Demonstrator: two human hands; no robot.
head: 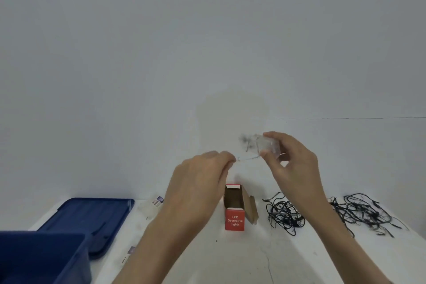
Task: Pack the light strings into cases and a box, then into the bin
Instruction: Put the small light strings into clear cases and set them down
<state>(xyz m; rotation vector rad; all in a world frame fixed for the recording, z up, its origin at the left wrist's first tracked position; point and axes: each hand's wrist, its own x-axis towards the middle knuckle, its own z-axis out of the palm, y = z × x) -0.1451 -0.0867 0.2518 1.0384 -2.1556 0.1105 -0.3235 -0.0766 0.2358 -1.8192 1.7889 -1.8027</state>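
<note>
My right hand (292,163) grips a clear case (268,145) above the open red box (234,222). My left hand (200,175) pinches a thin wire (249,158) coming from it. 2 black strings (284,214) lie right of the box.

Box (235,214) between bin (43,258) and strings (284,214)

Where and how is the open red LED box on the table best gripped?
Likely round the red box by its closed lower walls, coming from the left: the top gapes open and a brown flap splays out on the right.
</note>
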